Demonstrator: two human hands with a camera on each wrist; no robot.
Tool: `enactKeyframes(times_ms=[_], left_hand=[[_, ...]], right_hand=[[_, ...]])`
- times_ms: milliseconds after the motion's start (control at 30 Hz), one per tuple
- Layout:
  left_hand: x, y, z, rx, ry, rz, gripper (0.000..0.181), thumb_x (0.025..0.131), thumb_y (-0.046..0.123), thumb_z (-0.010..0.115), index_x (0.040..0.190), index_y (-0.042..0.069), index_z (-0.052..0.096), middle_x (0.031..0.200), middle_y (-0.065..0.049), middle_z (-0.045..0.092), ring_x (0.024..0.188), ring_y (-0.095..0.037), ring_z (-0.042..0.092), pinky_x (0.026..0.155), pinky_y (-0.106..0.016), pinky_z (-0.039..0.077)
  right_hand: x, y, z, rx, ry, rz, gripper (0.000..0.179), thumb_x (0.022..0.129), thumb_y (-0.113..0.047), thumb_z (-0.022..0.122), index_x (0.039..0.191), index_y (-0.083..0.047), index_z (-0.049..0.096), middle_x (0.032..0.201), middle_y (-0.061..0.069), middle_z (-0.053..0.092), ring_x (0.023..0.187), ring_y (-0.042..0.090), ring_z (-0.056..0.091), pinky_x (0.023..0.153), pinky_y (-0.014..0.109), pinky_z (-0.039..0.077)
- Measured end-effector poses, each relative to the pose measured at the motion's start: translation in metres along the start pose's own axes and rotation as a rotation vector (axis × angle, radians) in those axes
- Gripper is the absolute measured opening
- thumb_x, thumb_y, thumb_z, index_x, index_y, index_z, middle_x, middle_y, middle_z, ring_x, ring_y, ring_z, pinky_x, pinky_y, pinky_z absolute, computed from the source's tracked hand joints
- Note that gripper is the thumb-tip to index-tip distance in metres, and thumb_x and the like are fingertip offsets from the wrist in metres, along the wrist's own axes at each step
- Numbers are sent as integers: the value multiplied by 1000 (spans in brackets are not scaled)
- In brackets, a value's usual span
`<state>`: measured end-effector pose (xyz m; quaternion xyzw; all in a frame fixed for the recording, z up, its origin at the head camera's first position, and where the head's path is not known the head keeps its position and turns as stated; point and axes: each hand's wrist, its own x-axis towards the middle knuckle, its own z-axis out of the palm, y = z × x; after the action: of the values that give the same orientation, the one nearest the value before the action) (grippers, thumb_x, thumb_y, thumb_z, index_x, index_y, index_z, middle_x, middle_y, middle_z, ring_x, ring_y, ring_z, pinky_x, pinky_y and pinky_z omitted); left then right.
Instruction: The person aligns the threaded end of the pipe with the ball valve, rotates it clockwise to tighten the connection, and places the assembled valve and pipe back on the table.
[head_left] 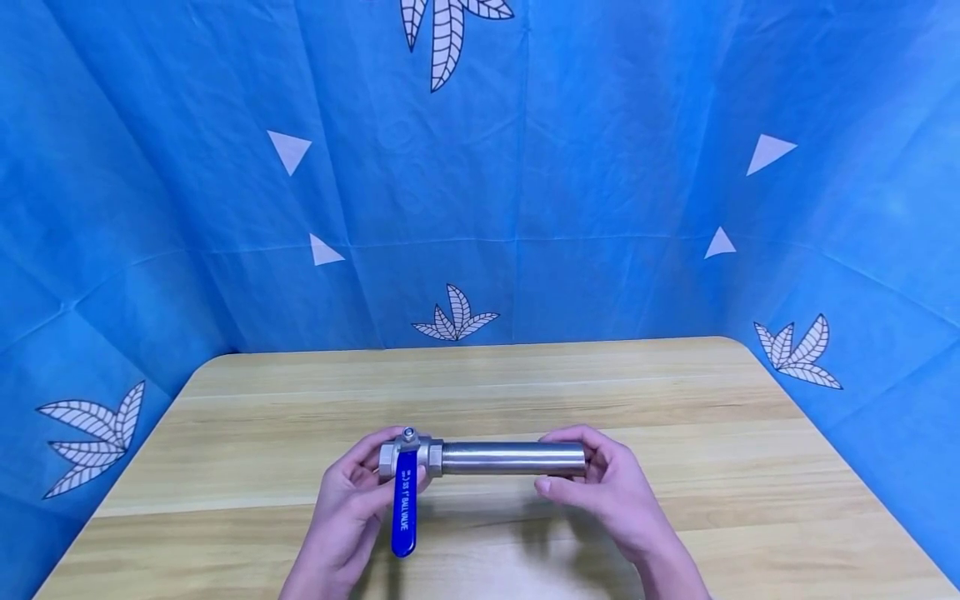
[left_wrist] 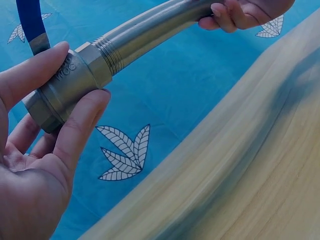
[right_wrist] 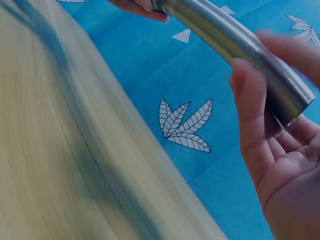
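Observation:
My left hand grips a steel ball valve by its body, thumb on the near side and fingers behind. Its blue lever handle points toward me and carries white lettering. A smooth metal pipe extends from the valve's right end, level and held above the table. In the left wrist view, some pipe threads show beside the valve's hex end. Around the pipe's free end curls my right hand, with the open pipe end visible in the right wrist view.
A light wood-grain table with rounded far corners lies beneath the hands. Blue cloth printed with white leaves and triangles hangs behind it and along both sides. Shadows of the hands and pipe fall on the tabletop.

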<state>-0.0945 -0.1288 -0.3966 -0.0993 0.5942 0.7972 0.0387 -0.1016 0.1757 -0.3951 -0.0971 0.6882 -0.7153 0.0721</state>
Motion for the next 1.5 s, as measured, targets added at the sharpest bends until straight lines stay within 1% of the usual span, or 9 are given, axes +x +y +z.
enactKeyframes(times_ms=[167, 333, 433, 533, 633, 800, 1033, 1300, 1500], left_hand=[[0, -1, -1, -5, -19, -11, 54, 87, -6, 82, 136, 14, 71, 128, -3, 76, 119, -20, 74, 100, -31, 63], [0, -3, 0, -9, -34, -9, 53, 86, -7, 80, 134, 14, 72, 128, -4, 76, 119, -21, 74, 99, -34, 64], [0, -4, 0, -10, -40, -6, 54, 85, -9, 80, 135, 11, 71, 127, -5, 75, 118, -22, 74, 97, -36, 65], [0, -4, 1, 0, -48, -6, 55, 84, -8, 82, 135, 9, 70, 127, -6, 76, 118, -23, 74, 98, -33, 65], [0, -5, 1, 6, -60, -2, 54, 83, -8, 84, 133, 7, 70, 127, -6, 76, 117, -23, 74, 98, -30, 63], [1, -7, 0, 3, -75, 9, 54, 81, -9, 85, 131, 6, 69, 129, -6, 76, 116, -23, 75, 97, -30, 64], [3, -10, 0, 7, -82, 7, 55, 82, -9, 84, 133, 5, 68, 130, -6, 76, 117, -23, 75, 99, -30, 63], [2, -8, 0, 44, -60, -14, 57, 83, -6, 85, 136, 4, 67, 132, -8, 74, 117, -24, 74, 97, -30, 63], [2, -7, 1, 45, -37, -6, 58, 83, -6, 85, 137, 3, 66, 129, -7, 73, 117, -22, 72, 97, -31, 64]], right_hand=[[0, 2, -1, -5, 9, -22, 41, 78, 4, 88, 115, 2, 72, 113, 3, 78, 100, 15, 77, 87, 30, 66], [0, 4, -5, -10, -6, -75, 44, 75, 7, 88, 116, 6, 71, 118, 5, 78, 100, 16, 76, 87, 29, 66], [-1, 3, -6, -15, -18, -76, 47, 75, 7, 87, 119, 8, 69, 116, 6, 77, 97, 17, 75, 87, 29, 66], [-1, 2, -5, -24, -3, -58, 50, 74, 6, 87, 120, 8, 69, 113, 6, 76, 97, 17, 74, 87, 29, 65], [0, 0, -3, -34, 36, -27, 49, 74, 5, 88, 120, 7, 70, 110, 6, 74, 96, 17, 73, 85, 29, 65], [-1, -2, -1, -39, 101, 27, 46, 79, 0, 89, 122, 5, 73, 106, 4, 76, 94, 17, 74, 84, 29, 64], [0, -2, 0, -42, 125, 62, 41, 85, -5, 87, 122, 5, 73, 100, 0, 78, 93, 15, 72, 85, 28, 62], [0, -2, 1, -35, 112, 46, 41, 86, -5, 85, 123, 7, 72, 101, 0, 78, 92, 14, 72, 84, 29, 63], [-2, 0, -2, 19, 41, -18, 49, 85, 0, 83, 131, 5, 67, 111, 4, 75, 99, 17, 74, 88, 29, 64]])
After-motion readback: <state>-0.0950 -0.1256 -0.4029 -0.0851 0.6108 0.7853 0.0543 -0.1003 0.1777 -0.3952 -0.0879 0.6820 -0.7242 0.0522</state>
